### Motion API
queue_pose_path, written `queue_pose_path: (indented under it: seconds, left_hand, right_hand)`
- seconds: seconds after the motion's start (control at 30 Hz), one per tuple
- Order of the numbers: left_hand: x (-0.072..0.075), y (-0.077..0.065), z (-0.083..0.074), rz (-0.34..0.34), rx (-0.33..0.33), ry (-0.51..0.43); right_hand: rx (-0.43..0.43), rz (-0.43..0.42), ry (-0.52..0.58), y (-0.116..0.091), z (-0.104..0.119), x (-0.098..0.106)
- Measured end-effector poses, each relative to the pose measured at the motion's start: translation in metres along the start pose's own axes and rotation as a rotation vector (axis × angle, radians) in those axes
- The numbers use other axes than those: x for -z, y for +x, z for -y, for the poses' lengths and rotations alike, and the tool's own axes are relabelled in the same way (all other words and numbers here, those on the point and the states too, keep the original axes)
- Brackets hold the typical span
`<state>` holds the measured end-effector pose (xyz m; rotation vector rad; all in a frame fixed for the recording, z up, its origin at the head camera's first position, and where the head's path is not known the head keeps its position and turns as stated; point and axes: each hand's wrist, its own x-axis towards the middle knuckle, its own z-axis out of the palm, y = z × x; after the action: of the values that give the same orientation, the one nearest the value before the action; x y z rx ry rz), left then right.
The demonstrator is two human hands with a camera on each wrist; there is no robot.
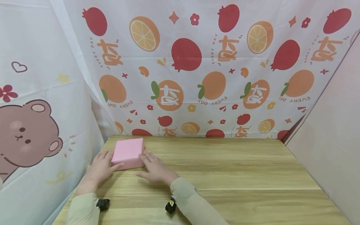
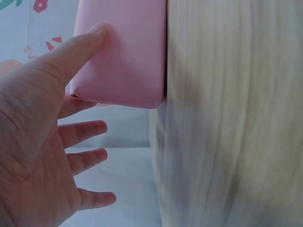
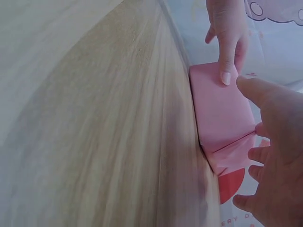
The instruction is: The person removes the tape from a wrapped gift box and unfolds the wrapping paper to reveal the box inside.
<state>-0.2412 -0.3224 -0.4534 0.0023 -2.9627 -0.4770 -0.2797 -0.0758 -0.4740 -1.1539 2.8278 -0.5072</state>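
A pink paper-wrapped box (image 1: 128, 152) lies flat at the far left of the wooden table. My left hand (image 1: 99, 170) is at its left side, fingers spread and straight, with the thumb against the box's front face. In the left wrist view, that thumb (image 2: 78, 52) rests on the pink surface while the other fingers spread apart. At the box's right side, my right hand (image 1: 157, 168) touches the near corner with extended fingers, its thumb apart from the box. A folded seam of the wrapping shows on the box's end in the right wrist view.
The wooden table (image 1: 225, 175) stretches away to the right. A fruit-print cloth (image 1: 208, 62) hangs along its back edge, and a bear-print cloth (image 1: 31, 131) hangs close on the left. At the right stands a pale panel (image 1: 332, 125).
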Motion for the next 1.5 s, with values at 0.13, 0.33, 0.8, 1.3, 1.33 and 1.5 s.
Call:
queue_pose_path:
  seconds: [0.13,0.33,0.8,1.3,1.33,1.5]
  left_hand:
    - [-0.001,0.001,-0.006,-0.013,-0.021,0.016]
    - [-0.005,0.004,-0.011,-0.014,-0.042,0.026]
    - [-0.014,0.005,-0.031,-0.034,-0.114,0.084]
    - [-0.019,0.004,-0.059,-0.022,-0.159,0.108]
    - [-0.02,0.004,-0.06,-0.022,-0.163,0.107]
    - [-0.025,0.003,-0.068,-0.01,-0.176,0.098]
  right_hand:
    - [-0.003,0.002,0.005,-0.006,-0.002,0.003]
    - [-0.022,0.007,0.0,-0.017,-0.006,0.01]
    - [-0.047,0.004,-0.023,-0.037,-0.027,0.015]
    - [-0.049,0.012,-0.087,-0.068,-0.04,0.028]
    - [-0.048,0.01,-0.093,-0.07,-0.042,0.028]
    - [-0.035,-0.002,-0.124,-0.08,-0.05,0.03]
